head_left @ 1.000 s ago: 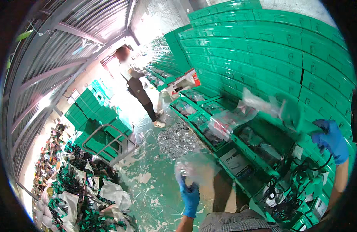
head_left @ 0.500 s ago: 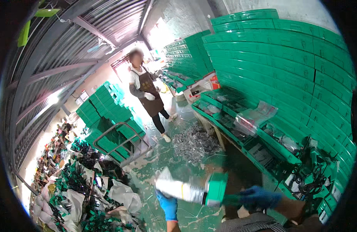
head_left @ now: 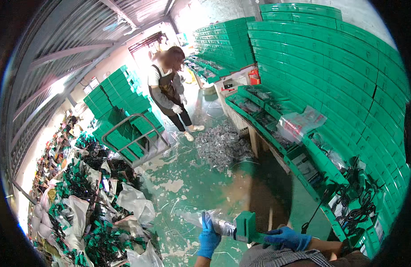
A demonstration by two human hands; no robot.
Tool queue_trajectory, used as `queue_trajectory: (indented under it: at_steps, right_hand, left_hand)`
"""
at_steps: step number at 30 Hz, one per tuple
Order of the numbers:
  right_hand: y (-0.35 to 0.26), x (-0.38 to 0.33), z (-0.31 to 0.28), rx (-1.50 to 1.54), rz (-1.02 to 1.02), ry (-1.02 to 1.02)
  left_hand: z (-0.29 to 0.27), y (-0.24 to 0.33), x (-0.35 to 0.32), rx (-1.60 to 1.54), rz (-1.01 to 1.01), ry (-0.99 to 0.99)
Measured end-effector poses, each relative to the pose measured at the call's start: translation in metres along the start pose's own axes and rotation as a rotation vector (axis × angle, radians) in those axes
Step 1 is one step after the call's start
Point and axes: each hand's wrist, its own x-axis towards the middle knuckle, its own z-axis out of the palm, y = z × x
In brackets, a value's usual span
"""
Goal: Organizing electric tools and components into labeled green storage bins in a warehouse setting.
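Note:
Both my hands wear blue gloves and hold one green tool across the front of my body. A blocky green part sits between the hands, and a pale piece in clear plastic sticks out to the left. My left hand is closed around that plastic-covered piece, its fingers pointing up over it. My right hand grips the green handle at the other end. The tool's exact kind cannot be made out.
Green cases with cords and parts line the bench at right, before a high stack of green cases. Left lies a heap of black and green pieces by a metal trolley. Clear plastic wrappings cover some floor; beyond stands a person in an apron.
The tool has been drawn nearer my body, and my left hand has moved right along it, over the plastic. The person's head has lowered and their hands have shifted.

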Motion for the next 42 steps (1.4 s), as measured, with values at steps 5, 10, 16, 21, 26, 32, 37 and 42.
queue_trajectory:
  at_steps: [5,10,16,21,26,32,37,42]
  right_hand:
    - [0.005,0.02,-0.019,0.287,0.12,0.001]
    - [0.053,0.061,-0.068,0.237,-0.247,-0.136]
    - [0.019,0.021,-0.104,-0.281,-0.307,0.131]
    - [0.0,0.027,-0.134,-0.318,-0.567,0.279]
    - [-0.021,0.036,-0.156,0.354,-0.241,0.065]
    - [-0.071,0.058,-0.163,0.117,-0.158,0.224]
    - [-0.054,0.148,-0.167,0.191,-0.178,0.276]
    - [-0.094,0.197,-0.176,0.059,-0.363,0.458]
  left_hand:
    - [0.063,0.063,-0.008,0.194,0.412,0.192]
    - [0.054,0.147,0.004,-0.217,0.031,0.03]
    - [0.036,0.154,0.071,-0.037,0.239,0.049]
    - [0.046,0.194,0.099,0.115,0.313,-0.239]
    - [0.117,0.21,0.077,0.057,0.431,-0.162]
    - [0.088,0.217,0.165,-0.161,0.329,-0.027]
    - [0.09,0.189,0.235,-0.106,0.634,-0.405]
    - [0.058,0.141,0.264,0.005,0.819,-0.872]
